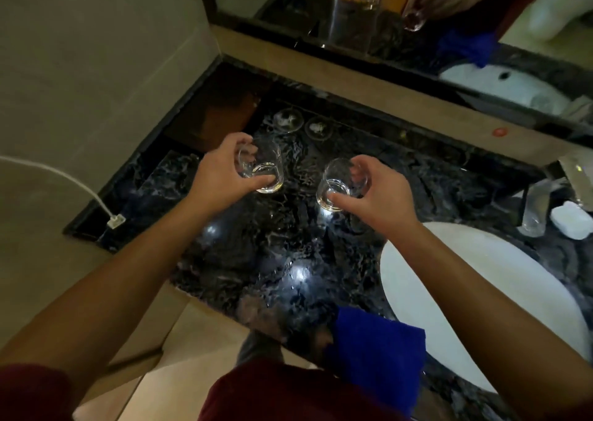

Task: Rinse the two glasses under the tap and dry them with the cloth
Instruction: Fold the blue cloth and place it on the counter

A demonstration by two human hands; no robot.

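Left hand (221,176) gripping one glass (261,168), right hand (375,189) gripping the other glass (337,184), both held tilted above a dark marble counter (272,253).

Lying at the counter's near edge, a blue cloth (375,353), just beside a white basin (475,292); running along the back, a mirror (401,19); resting near the wall, two round coasters (303,123); trailing down at left, a white cable (64,180). No readable writing showing.
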